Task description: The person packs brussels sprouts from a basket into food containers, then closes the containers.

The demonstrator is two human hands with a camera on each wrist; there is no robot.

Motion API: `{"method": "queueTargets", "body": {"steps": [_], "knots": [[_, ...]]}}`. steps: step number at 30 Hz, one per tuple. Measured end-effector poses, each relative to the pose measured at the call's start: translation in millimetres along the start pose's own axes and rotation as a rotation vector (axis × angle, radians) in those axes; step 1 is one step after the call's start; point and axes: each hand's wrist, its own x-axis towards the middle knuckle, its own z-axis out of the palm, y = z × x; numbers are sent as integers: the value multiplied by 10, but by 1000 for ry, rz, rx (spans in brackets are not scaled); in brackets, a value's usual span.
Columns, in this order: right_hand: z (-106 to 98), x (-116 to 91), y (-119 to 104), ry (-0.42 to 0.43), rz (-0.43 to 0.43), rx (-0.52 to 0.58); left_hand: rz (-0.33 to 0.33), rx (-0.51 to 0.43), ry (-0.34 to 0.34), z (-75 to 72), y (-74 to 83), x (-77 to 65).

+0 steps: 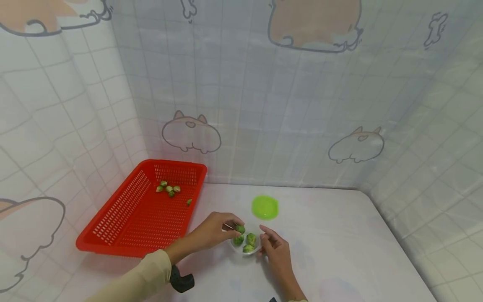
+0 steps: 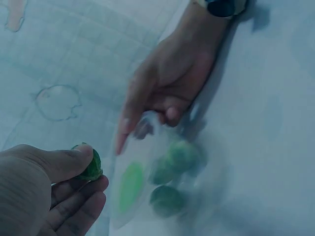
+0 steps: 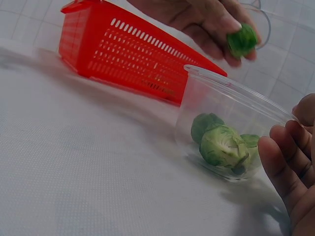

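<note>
A clear plastic bowl (image 1: pixel 243 252) on the table holds several Brussels sprouts (image 3: pixel 224 146). Over its left side, my left hand (image 1: pixel 216 230) pinches one more Brussels sprout (image 3: pixel 242 40) between thumb and fingers, above the rim. Beside the bowl's right side is my right hand (image 1: pixel 277 251), its fingers loosely bent and spread against or close to the outer wall. In the right wrist view its fingertips (image 3: pixel 275 147) stand next to the plastic; firm contact is hard to judge. The left wrist view is blurred around the bowl.
To the left stands a red perforated basket (image 1: pixel 139 226), with several Brussels sprouts (image 1: pixel 170 189) near its far end. A bright green round lid (image 1: pixel 265 207) lies on the white table (image 1: pixel 339 235) behind the bowl. Patterned curtains (image 1: pixel 264 105) enclose the table's back and sides.
</note>
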Motion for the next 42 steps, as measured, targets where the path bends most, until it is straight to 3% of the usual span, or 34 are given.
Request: {"method": "queueTargets", "body": {"steps": [6,13,22,33,42], "knots": [[12,-17,24,-2,-25,7,25,54,-26,221,-16,64],[16,-49,-61,-15,-2,40,19,92,-63,359,-6,119],[12,-8,13,-18,-70,34,30,221,-81,438,17,183],[-4,-17,5,-32,-68,56,58,360,-79,545,49,195],[-15,-8,28,-25,-65,47,43,374,-71,520,87,170]]}}
